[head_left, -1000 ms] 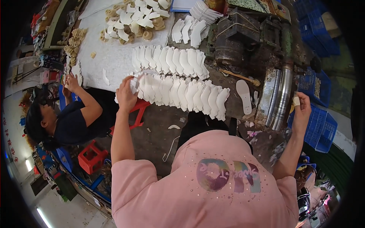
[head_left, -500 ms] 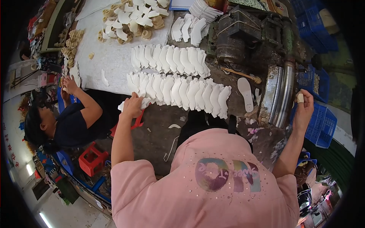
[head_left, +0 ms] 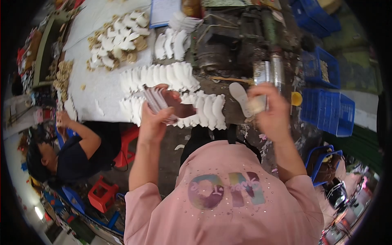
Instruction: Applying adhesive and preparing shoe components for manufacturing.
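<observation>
My left hand (head_left: 157, 116) is closed around a stack of thin, dark reddish-brown and pale pieces (head_left: 181, 110), raised over the near row of curved white pieces (head_left: 208, 110). My right hand (head_left: 273, 112), smeared by motion, grips a small cream-coloured block (head_left: 257, 104) just right of a white insole (head_left: 240, 96). A gap lies between the two hands. Behind the left hand, a second row of overlapping white pieces (head_left: 171, 75) runs across the table.
A heap of white and tan pieces (head_left: 122, 38) covers part of the white-covered table (head_left: 85, 100). A dark machine with metal rollers (head_left: 267, 71) stands back right. Blue crates (head_left: 322, 110) are at right. A person in dark clothing (head_left: 85, 151) works at left beside a red stool (head_left: 102, 194).
My left hand has risen from the left end of the near row and now holds the stack. My right hand has swung left from beside the rollers, carrying the cream block. The view has shifted.
</observation>
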### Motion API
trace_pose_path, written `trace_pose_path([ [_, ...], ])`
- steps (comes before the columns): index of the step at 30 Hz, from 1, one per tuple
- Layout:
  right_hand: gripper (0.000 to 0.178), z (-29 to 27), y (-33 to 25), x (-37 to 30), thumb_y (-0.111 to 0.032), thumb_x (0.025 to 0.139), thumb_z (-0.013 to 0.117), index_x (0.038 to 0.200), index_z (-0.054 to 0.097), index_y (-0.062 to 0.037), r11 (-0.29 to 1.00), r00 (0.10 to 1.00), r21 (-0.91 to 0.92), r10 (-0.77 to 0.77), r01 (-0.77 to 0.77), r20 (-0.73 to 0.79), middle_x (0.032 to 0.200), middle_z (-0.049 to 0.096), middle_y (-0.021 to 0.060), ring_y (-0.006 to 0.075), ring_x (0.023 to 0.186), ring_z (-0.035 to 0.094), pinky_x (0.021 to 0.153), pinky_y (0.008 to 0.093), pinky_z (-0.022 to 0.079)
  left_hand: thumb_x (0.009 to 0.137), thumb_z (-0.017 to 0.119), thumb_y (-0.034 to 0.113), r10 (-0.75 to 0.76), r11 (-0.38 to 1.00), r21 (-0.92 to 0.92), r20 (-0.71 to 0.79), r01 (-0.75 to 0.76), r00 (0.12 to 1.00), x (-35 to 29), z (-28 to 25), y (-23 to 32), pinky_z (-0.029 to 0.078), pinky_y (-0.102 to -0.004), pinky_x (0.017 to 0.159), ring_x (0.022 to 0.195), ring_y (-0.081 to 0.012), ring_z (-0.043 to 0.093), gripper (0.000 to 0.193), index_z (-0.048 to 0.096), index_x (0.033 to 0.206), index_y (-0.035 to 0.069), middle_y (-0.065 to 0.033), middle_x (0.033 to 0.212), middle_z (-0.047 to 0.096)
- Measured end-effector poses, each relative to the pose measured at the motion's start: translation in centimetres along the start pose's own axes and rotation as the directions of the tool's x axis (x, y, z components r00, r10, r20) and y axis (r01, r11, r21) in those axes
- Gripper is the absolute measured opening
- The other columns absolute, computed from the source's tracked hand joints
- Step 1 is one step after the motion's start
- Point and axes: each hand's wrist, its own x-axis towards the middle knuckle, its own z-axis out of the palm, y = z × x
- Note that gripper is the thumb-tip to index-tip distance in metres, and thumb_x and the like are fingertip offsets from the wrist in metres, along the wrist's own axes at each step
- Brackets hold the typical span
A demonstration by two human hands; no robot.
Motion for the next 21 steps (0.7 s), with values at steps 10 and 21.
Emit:
trace_pose_path([
  [10,0.035,2.7,0.9,-0.6,-0.005,0.071,0.073,0.101,0.055,-0.0049,0.974,0.994,0.211,0.071,-0.087,0.084,0.096,0.057,0.0111,0.0273,0.088,0.059,0.078,0.0359,0.051,0.070,0.075,0.020,0.018,0.943,-0.328,0.237,0.063,0.971,1.5,10.2,-4.6,0.047,-0.0386,0.090,0.104,-0.0241,0.055,0.071,0.040,0.129,0.004,-0.0133,0.112,0.055],
  [21,0.024,1.6,2.1,-0.8,-0.007,0.073,0.069,0.096,0.060,-0.0064,0.973,0.985,-0.153,-0.172,0.170,0.002,0.097,0.056,0.0079,0.0276,0.096,0.050,0.085,0.0399,0.038,0.075,0.065,0.004,-0.018,0.992,-0.123,0.097,0.030,0.995,1.1,11.5,-5.1,0.047,-0.0399,0.093,0.108,-0.0257,0.056,0.049,0.048,0.121,-0.003,-0.0176,0.109,0.061],
])
